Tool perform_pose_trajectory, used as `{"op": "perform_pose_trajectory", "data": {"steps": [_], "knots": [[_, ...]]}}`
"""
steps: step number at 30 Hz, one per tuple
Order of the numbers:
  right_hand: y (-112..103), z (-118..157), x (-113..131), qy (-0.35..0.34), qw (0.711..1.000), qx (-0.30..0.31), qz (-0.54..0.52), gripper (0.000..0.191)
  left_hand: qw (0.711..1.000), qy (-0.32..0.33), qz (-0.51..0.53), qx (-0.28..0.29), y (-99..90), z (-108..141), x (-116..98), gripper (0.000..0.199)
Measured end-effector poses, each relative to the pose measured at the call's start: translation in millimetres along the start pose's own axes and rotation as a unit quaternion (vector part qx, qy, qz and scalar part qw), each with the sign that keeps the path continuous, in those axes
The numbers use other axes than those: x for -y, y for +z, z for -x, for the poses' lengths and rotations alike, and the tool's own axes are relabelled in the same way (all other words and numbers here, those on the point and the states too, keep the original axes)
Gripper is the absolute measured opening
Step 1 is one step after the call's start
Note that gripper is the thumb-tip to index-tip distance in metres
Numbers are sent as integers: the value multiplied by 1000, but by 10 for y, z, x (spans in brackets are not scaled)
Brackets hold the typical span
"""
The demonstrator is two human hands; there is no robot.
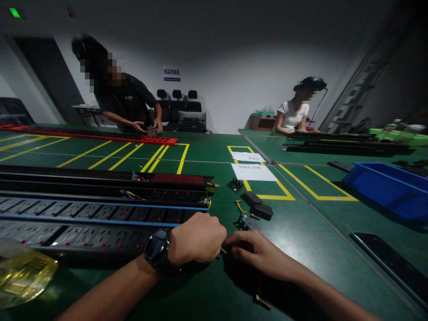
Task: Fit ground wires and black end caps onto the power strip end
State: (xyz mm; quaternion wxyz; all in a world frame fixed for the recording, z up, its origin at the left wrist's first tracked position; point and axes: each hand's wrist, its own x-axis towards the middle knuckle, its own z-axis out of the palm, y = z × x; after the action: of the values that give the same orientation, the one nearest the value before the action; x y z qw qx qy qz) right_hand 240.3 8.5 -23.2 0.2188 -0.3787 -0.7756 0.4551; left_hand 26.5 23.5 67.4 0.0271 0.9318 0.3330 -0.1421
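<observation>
My left hand [197, 237], with a dark watch [157, 249] on its wrist, is closed in a fist at the end of the long black socket strips [110, 238]. A small brass-coloured tip [223, 251] shows below its fingers; the rest of it is hidden. My right hand [257, 253] is close beside it, fingers curled and pinched toward the same spot. What they hold cannot be made out. Beyond the hands lie black plastic end pieces [261, 211] and a short yellow wire [239, 207]. A brass-coloured screw-like piece [263, 302] lies nearer me.
A clear bag with yellow contents [25, 276] sits at the left front. To the right are a blue bin [388, 189] and a phone [391, 263]. Paper labels [254, 172] lie on the green table [200, 151]. Two people work across it, one behind a red rail [160, 140].
</observation>
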Motion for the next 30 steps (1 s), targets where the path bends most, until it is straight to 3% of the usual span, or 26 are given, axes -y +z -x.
{"op": "perform_pose_trajectory", "data": {"steps": [30], "knots": [[8, -2, 32, 9, 1000, 2, -1, 27, 1000, -2, -5, -1, 4, 3, -8, 25]]}}
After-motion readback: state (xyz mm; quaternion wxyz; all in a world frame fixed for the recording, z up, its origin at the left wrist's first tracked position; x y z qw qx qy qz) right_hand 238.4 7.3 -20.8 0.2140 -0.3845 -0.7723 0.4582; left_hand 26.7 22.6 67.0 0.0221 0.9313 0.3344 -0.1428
